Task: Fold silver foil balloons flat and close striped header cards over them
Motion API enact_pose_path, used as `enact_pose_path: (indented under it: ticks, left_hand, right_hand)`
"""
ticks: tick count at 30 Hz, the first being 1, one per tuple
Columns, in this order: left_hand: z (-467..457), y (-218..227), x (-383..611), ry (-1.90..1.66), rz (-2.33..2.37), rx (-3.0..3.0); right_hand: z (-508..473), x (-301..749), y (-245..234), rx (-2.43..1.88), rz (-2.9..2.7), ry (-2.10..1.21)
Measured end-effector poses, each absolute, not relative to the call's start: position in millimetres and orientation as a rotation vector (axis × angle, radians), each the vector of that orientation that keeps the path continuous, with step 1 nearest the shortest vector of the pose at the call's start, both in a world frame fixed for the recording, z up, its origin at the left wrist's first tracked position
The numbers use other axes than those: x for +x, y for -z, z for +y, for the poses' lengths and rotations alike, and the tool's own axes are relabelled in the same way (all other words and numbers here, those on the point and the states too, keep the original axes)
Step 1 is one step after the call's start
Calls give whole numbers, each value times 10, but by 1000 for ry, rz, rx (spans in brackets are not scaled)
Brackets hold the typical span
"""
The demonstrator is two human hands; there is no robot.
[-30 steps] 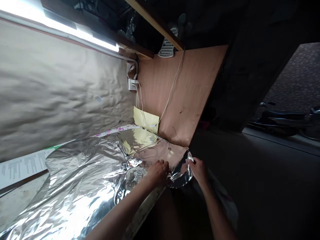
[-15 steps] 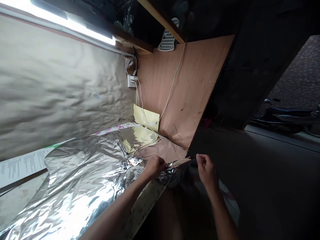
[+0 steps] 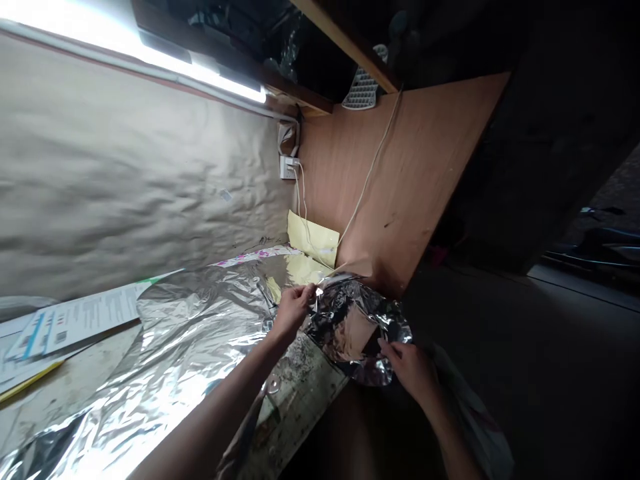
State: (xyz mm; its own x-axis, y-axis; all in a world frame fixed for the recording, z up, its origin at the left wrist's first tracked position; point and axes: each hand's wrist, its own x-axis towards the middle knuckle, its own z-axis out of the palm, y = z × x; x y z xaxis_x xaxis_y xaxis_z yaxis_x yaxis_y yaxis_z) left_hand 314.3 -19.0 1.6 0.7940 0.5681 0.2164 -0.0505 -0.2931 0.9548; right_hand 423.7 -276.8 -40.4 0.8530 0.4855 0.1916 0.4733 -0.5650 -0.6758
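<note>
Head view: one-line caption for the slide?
Left hand and right hand hold up the end of a silver foil sheet at the workbench edge.

The wooden board (image 3: 420, 167) blocks the far end of the worktop (image 3: 305, 380). Cords (image 3: 373, 163) hang across it. Lifted foil (image 3: 345, 320) stands just before it. Right of it is open room.

Paper-lined wall (image 3: 115, 173), tube light (image 3: 150, 57), plywood panel (image 3: 400, 173).

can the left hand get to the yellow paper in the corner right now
Probably yes: the yellow paper leans just beyond the left hand, and nothing bulky shows between them. But that hand is pinching the foil, so it isn't free.
</note>
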Motion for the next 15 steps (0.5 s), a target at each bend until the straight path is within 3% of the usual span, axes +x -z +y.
enact_pose_path:
  ticks: [3,5,15]
  left_hand:
    - [-170,-71,2844,-569,328,1791]
    - [-229,-62,2665,-520,279,1839]
    - [98,-93,1713,-509,565,1925]
  right_hand:
    - [-2546,4232,190,-1799,-612,-326]
    - [-2260,4193,33,-1635,-690,-365]
    - [-357,3663,-673,-2064,-1255,-71]
